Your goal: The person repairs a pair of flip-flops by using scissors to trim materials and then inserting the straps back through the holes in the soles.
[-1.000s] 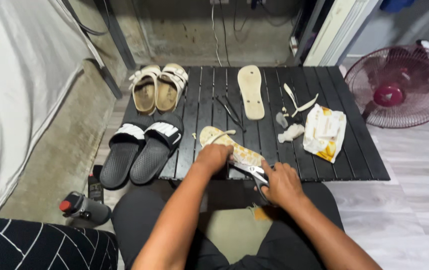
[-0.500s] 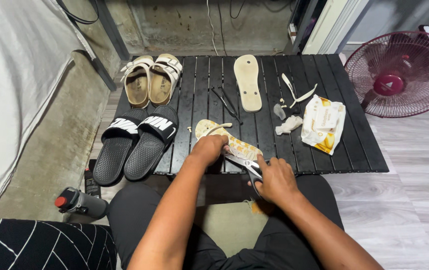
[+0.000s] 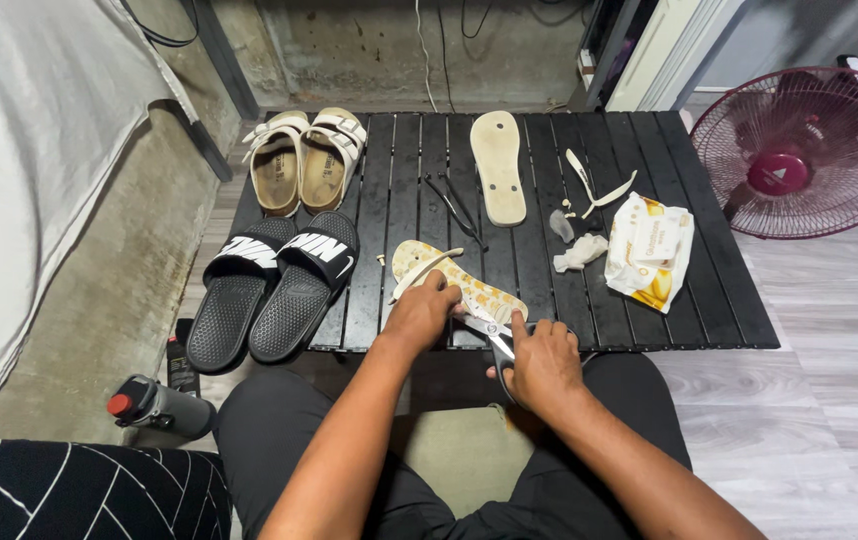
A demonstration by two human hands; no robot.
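Running left to right across the scene: white cloth (image 3: 39, 150) along the wall; a red-capped bottle (image 3: 154, 405) on the floor; a pair of black slides (image 3: 274, 285) at the near-left edge of the black slatted table (image 3: 709, 300), and behind them a pair of cream strapped sandals (image 3: 304, 160). Item in hand was the patterned yellow flip-flop (image 3: 449, 285), lying sole-up near the table's front edge, its white strap (image 3: 424, 272) partly loose. The left hand (image 3: 421, 315) pressed down on it, fingers closed over its edge. The right hand (image 3: 541, 362) was wrapped round the scissors (image 3: 489, 335), blades pointing at the flip-flop's near side; whether they were biting in could not be told. Step judged: cutting at the flip-flop. The next move would call for a firm hold and fingers kept out of the blades' line. Further right: a plain cream sole (image 3: 499, 165), cut strap pieces (image 3: 599, 185), crumpled tissue (image 3: 581, 252), a wipes packet (image 3: 649, 250), a pink floor fan (image 3: 799, 150)
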